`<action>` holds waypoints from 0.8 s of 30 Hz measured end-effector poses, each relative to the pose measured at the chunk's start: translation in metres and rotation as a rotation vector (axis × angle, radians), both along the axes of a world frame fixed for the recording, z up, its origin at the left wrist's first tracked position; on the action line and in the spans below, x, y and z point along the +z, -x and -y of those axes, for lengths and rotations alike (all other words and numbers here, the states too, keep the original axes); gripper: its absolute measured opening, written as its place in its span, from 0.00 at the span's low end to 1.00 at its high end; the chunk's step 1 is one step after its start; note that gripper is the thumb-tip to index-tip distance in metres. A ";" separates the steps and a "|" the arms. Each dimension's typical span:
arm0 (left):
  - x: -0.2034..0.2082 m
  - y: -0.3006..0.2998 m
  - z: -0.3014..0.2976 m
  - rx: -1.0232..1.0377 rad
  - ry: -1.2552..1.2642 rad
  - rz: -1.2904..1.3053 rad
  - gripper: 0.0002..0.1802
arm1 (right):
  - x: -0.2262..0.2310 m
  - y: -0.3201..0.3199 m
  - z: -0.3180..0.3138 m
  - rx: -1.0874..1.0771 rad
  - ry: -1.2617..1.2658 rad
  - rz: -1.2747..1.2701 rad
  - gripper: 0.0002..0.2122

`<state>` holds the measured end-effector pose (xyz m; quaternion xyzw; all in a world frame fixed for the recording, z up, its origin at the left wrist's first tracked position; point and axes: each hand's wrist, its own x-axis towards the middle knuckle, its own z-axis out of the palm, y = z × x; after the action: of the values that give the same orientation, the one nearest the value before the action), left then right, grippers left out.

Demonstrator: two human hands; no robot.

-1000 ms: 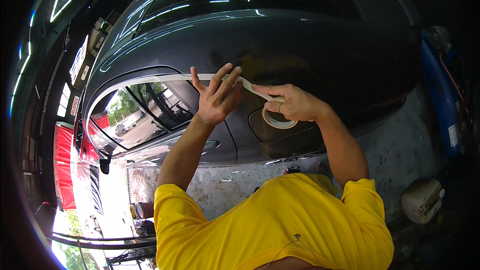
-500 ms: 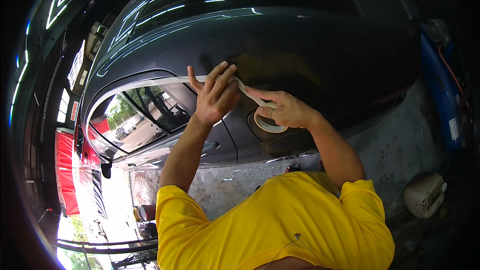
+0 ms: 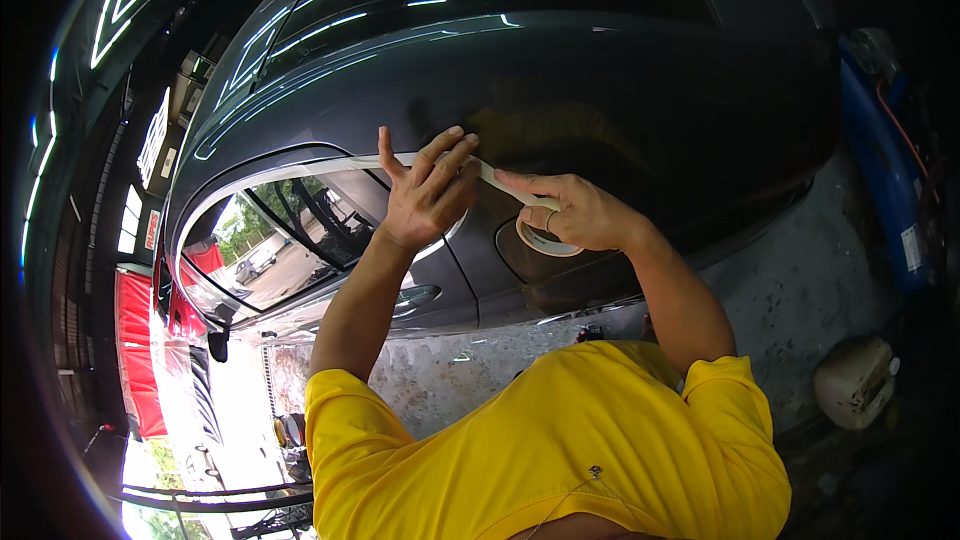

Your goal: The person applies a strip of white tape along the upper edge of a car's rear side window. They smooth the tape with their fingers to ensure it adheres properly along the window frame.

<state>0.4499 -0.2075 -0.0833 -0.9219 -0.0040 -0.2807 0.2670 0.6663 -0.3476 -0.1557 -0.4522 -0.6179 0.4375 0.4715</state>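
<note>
A dark grey car (image 3: 400, 90) fills the upper middle, its side window (image 3: 290, 215) edged along the top with a pale strip of masking tape (image 3: 300, 167). My left hand (image 3: 428, 190) lies with spread fingers on the body at the window's rear corner, over the strip. To its right, my right hand (image 3: 580, 208) grips the roll of masking tape (image 3: 552, 248), index finger stretched along the tape. A short length runs taut from the roll to beneath my left hand, which hides where it meets the car.
A blue tank-like machine (image 3: 885, 160) with an orange hose stands at the right. Below it a dirty plastic jug (image 3: 855, 383) sits on the stained concrete floor (image 3: 790, 310). The car's side mirror (image 3: 218, 344) sticks out at the left, near red-and-black hangings (image 3: 138, 350).
My right hand and the tape roll have shifted slightly to the right. My left hand keeps nearly the same place, and the view has moved a little.
</note>
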 end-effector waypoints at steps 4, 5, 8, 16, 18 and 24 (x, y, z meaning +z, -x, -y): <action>0.006 -0.005 0.000 -0.021 -0.013 -0.012 0.14 | -0.010 0.002 -0.003 0.000 -0.077 -0.018 0.28; 0.007 -0.005 -0.001 -0.021 -0.012 -0.017 0.13 | -0.010 0.002 -0.003 0.006 -0.066 -0.012 0.28; 0.008 -0.008 -0.002 -0.022 -0.011 -0.018 0.12 | -0.009 0.005 -0.003 0.011 -0.050 0.013 0.28; 0.011 -0.010 -0.006 -0.016 -0.032 -0.057 0.11 | -0.007 0.012 0.002 -0.008 -0.082 -0.020 0.27; 0.012 -0.009 -0.006 -0.011 -0.025 -0.071 0.11 | -0.006 0.013 0.003 -0.017 -0.107 0.012 0.28; 0.015 -0.009 -0.005 0.016 -0.060 -0.105 0.12 | -0.007 0.017 0.003 -0.008 -0.095 -0.055 0.29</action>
<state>0.4587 -0.2024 -0.0683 -0.9269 0.0112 -0.2299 0.2965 0.6493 -0.3504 -0.1627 -0.4197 -0.6230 0.4178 0.5110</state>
